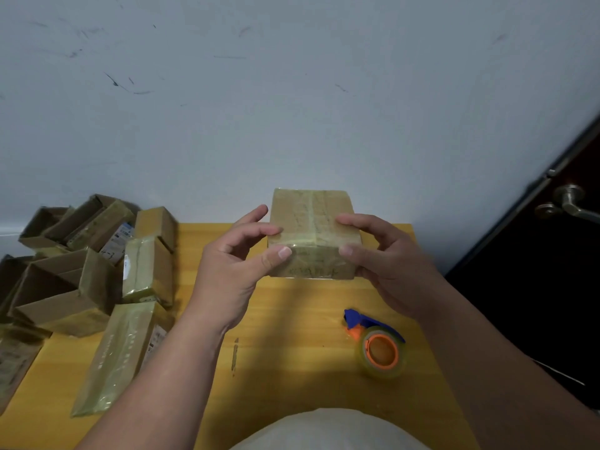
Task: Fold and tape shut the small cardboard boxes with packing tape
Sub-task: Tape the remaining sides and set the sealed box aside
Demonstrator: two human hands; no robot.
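Observation:
A small closed cardboard box [313, 232], with clear tape across its top and down its front, is held above the yellow table [292, 319]. My left hand [237, 258] pinches its left side, thumb on the front face and fingers on top. My right hand [376, 254] grips its right side the same way. A tape dispenser [378, 344], blue with an orange core and a clear roll, lies on the table below my right hand.
A pile of cardboard boxes [81, 254], some open and some taped, crowds the table's left end. A flat taped box [123, 352] lies at the front left. A dark door with a lever handle [571, 203] stands at the right. The wall is right behind the table.

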